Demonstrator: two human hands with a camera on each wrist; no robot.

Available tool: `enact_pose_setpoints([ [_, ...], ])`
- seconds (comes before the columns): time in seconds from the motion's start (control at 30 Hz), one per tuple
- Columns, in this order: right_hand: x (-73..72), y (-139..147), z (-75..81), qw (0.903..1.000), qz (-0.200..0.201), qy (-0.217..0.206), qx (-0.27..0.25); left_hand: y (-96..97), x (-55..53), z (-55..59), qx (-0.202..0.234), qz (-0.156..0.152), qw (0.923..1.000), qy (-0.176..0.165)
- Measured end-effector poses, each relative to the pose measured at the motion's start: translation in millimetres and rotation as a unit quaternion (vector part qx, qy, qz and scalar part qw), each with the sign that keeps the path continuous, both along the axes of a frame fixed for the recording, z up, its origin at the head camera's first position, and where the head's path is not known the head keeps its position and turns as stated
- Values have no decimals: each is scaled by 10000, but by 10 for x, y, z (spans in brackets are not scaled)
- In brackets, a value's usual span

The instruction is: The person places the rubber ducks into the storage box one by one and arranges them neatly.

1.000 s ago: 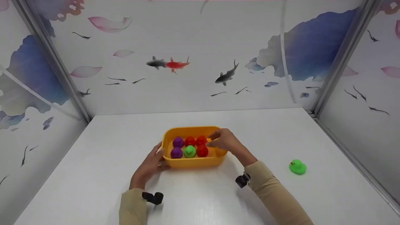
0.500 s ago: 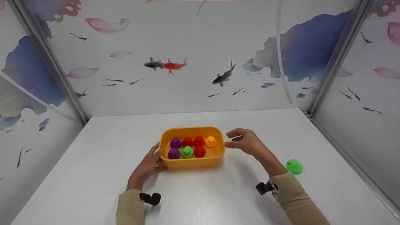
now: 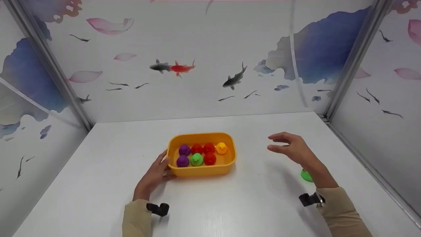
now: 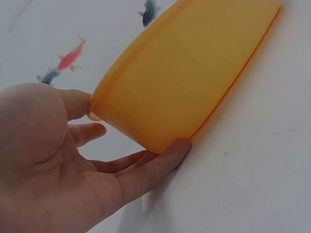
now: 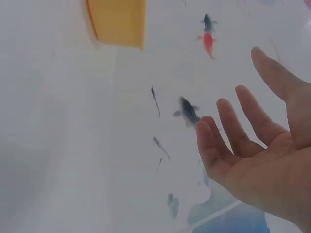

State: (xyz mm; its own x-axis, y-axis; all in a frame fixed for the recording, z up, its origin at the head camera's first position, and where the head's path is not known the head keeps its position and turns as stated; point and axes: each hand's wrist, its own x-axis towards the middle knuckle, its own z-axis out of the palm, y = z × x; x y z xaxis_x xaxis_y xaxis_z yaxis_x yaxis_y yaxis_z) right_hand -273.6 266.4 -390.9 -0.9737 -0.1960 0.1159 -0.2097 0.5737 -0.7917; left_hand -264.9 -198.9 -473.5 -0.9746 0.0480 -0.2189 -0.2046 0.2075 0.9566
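Observation:
An orange plastic tub [image 3: 200, 170] rests on the white table. My left hand [image 3: 153, 174] holds its left end, fingers along the side and thumb low near the front corner; the left wrist view shows digits at the rim and the base. Inside sit small rubber ducks: purple ones [image 3: 183, 161] at left, red ones [image 3: 210, 158] in the middle, a green one [image 3: 196, 159] in front and a yellow one [image 3: 221, 148] at right. My right hand [image 3: 292, 148] hovers right of the tub with nothing in it, fingers spread and relaxed. Another green duck [image 3: 306, 175] is partly hidden behind my right wrist.
White panels painted with fish [image 3: 235, 79] and petals enclose the table [image 3: 210, 204] at the back and both sides. Metal posts [image 3: 348, 62] stand at the back corners. A black wrist camera [image 3: 309, 199] sits by each sleeve.
My right hand has withdrawn from the tub's right end and moved right, towards the loose green duck. The yellow duck in the tub is now fully visible. My left hand stays at the tub.

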Motion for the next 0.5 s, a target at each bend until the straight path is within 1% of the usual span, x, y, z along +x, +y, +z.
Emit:
enact_pose_setpoints([
  [0.17, -49, 331, -90, 9999, 66, 95, 4, -6, 2, -4, 2, -52, 10000, 34],
  [0.3, -81, 595, -167, 10000, 48, 38, -57, -1, 2, -10, -1, -62, 10000, 70],
  [0.5, -119, 872, -311, 9996, 86, 137, -250, -8, -8, -13, 59, -18, 9999, 88],
])
